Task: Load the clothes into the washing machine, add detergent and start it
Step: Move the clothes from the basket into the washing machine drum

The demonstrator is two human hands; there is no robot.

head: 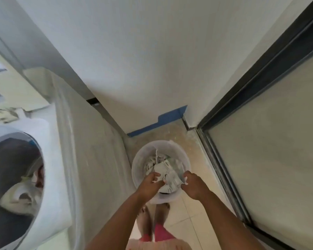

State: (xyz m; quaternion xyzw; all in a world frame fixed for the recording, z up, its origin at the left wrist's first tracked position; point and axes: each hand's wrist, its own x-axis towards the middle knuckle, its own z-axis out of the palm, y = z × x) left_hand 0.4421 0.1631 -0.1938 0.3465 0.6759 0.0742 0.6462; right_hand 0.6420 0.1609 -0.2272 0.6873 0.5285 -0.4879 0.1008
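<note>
Reaching down into the white bucket at your feet, you have both hands on the bundle of pale patterned clothes inside it: your left hand has its fingers curled over the near-left side of the fabric, and your right hand pinches the cloth's edge at about 3 o'clock of the bundle. The bucket stands on the tiled floor near the wall corner, and the clothes lie low in it, so you are judging a load that is nearly the last of what it holds. Off at your 9 o'clock the washing machine stands with its round opening facing you, and a pale garment already lies in the drum, so some loading seems done. Whether the door itself is swung aside you cannot tell from here, as the view is smeared at that edge. What is left, by my reading: lift this bundle out, carry it to the drum at 9 o'clock, push it in, then add detergent and start the cycle. No detergent container or control panel is visible, so neither of those steps appears begun.
</note>
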